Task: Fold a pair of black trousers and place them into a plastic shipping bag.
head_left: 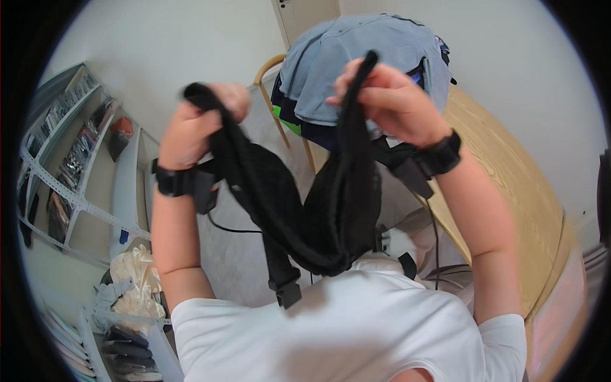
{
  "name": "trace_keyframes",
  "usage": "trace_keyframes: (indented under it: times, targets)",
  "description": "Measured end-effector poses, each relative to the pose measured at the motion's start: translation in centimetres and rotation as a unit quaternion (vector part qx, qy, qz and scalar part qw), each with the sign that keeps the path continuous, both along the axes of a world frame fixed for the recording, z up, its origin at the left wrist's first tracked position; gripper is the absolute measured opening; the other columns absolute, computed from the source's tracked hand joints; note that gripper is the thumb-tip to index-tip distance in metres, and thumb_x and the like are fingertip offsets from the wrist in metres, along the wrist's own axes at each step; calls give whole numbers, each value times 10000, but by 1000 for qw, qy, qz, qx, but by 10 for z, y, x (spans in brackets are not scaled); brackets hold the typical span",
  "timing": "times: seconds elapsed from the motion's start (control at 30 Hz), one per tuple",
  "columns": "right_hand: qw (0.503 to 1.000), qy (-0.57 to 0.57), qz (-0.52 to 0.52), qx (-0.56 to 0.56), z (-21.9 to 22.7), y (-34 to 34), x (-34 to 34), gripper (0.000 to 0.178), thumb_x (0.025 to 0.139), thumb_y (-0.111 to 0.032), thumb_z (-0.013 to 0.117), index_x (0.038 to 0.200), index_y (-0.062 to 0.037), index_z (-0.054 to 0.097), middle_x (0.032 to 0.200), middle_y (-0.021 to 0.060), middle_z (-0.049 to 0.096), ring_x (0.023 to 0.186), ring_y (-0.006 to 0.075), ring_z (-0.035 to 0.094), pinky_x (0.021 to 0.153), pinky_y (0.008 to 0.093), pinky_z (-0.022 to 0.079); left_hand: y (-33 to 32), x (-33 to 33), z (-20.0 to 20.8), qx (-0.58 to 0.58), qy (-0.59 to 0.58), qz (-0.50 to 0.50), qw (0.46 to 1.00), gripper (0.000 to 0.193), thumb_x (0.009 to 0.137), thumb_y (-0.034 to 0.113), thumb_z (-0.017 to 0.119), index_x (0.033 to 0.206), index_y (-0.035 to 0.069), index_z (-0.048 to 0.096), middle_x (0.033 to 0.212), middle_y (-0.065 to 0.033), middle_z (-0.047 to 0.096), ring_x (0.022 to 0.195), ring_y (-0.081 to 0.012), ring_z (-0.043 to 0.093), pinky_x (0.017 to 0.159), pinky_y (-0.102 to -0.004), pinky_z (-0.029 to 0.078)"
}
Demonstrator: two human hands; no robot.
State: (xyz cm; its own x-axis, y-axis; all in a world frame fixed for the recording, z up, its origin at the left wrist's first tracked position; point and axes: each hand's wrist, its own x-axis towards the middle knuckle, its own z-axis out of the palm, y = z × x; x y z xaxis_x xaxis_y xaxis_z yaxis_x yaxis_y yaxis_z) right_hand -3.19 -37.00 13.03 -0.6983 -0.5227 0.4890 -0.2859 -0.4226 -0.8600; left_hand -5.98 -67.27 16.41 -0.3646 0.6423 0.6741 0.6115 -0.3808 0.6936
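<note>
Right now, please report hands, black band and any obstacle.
Left hand and right hand gripping black band. Band sagging between them, buckle dangling. Clothes pile beyond, nothing visibly blocking.

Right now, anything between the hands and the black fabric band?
Nothing visible: the left hand and right hand each grip a raised part of the black fabric band directly. The black wrist straps sit on the wrists, not in between.

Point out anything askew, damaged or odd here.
Cream satiny fabric bunches loosely on the low shelf unit, untidy above the flatter dark stack. Clothes heaped over the chair look untidy too. The black fabric band in the left hand and right hand is too blurred to judge damage.
</note>
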Motion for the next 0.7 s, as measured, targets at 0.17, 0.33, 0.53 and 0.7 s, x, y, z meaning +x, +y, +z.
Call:
trace_keyframes:
  times: [0.17, 0.33, 0.53, 0.7]
  targets:
    - [994, -40, 69, -74, -1, -45, 12, 232, 924, -69, 548, 1144, 4, 552, 1068, 36, 623, 984, 104, 586, 886, 245, 459, 42, -6, 0, -115, -30, 39, 992, 192, 830, 156, 687, 933, 8, 621, 917, -3, 603, 847, -109, 561, 799, -257, 444]
    - [997, -38, 49, -55, -2, -40, 18, 302, 926, -125, 578, 1201, -10, 530, 1119, 32, 606, 1020, 122, 578, 914, 275, 450, 57, -11, -2, -58, 43, -26, 997, 173, 848, 186, 674, 925, 31, 657, 1189, -76, 530, 975, -145, 525, 871, -294, 421]
    - [997, -31, 51, -48, 2, -39, 27, 212, 933, -111, 569, 1123, -17, 564, 1060, 11, 610, 994, 94, 568, 915, 250, 441, 63, -14, 2, -83, 73, -23, 994, 127, 799, 142, 702, 897, 67, 672, 1338, -111, 485, 1096, -187, 516, 920, -324, 411]
    - [999, 11, -4, 49, -5, -30, 16, 188, 925, -110, 572, 1096, -32, 561, 1032, -13, 587, 996, 78, 533, 923, 252, 414, 61, -15, -13, -96, 40, 14, 994, 253, 797, 18, 645, 1042, 69, 608, 1303, -106, 523, 1172, -205, 495, 967, -331, 401]
